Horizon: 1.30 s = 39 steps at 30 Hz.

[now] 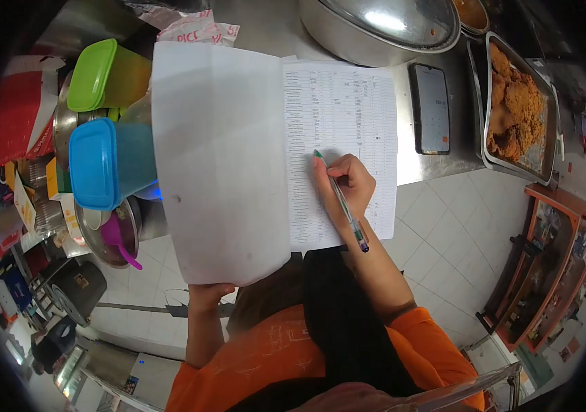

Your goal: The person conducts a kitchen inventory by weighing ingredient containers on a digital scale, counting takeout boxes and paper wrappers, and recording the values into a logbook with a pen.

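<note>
A stapled-looking stack of papers lies open, with a blank white page [221,165] on the left and a printed table sheet [337,96] on the right. My right hand [349,184] rests on the printed sheet, its fingers closed round a clear pen [344,206] with its tip on the rows. At the lower edge of the blank page, my left hand [211,294] holds the paper from beneath, its fingers mostly hidden under it. A phone [431,108] with a calculator-like screen lies right of the sheets.
A tray of fried food [516,103] sits at the right, a lidded metal pot [382,31] at the top. Left are a green-lidded container [92,75], a blue-lidded container [94,163] and a metal bowl [125,230] with a purple spoon [116,237].
</note>
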Tool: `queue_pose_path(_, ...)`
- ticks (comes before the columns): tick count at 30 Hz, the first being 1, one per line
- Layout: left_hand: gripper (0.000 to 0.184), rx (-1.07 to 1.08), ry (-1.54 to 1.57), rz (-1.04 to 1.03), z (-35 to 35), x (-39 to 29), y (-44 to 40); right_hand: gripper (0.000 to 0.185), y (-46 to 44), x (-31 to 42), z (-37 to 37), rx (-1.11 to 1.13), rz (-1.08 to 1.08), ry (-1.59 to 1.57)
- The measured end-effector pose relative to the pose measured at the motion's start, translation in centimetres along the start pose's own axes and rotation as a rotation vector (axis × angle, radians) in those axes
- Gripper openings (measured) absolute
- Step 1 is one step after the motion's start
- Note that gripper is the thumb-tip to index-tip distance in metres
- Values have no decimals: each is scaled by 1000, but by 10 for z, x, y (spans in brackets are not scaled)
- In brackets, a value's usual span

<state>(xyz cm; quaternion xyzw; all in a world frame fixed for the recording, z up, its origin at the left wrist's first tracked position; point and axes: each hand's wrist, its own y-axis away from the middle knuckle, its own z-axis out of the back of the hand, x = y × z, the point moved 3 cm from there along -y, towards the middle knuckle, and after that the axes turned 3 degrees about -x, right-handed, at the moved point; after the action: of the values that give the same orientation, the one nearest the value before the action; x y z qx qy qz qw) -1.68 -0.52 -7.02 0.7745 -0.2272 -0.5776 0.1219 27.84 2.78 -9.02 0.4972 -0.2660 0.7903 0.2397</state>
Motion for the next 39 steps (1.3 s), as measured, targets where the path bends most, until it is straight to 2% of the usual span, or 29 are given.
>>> queue_pose_path(3,88,-26,-6,32,1,0,3,30,-4,-6,13,-65,43,10)
queue_pose_path(7,88,-25,-10,31,-1,0,1,29,-11,-23,32,-182,-48,-60)
queue_pose_path(12,88,8,-25,36,-3,1,0,11,-22,-47,54,-117,-109,-160)
queue_pose_path(15,86,6,-35,5,-2,-1,-1,9,-42,-31,52,-130,-157,-387)
queue_pose_path(16,85,4,-28,-12,2,0,-1,11,-46,-36,53,-136,-96,-306)
queue_pose_path(19,86,-17,-22,-30,8,0,-1,20,-45,-46,54,-164,-263,-359)
queue_pose_path(22,88,-50,-60,-21,9,-1,0,30,-47,-57,61,-229,-224,-29)
queue_pose_path(25,89,-87,-86,-3,8,-4,2,36,-47,-56,61,-311,-262,-132)
queue_pose_path(31,88,-49,-104,-55,11,-1,0,35,-51,-47,58,-250,-340,-198)
queue_pose_path(34,89,-57,-94,-39,11,1,0,34,-51,-48,58,-235,-305,-124)
queue_pose_path(37,91,-88,-98,-3,13,1,2,33,-50,-63,62,-233,-173,67)
queue_pose_path(39,92,-97,-106,10,15,2,3,33,-49,-65,63,-207,-214,18)
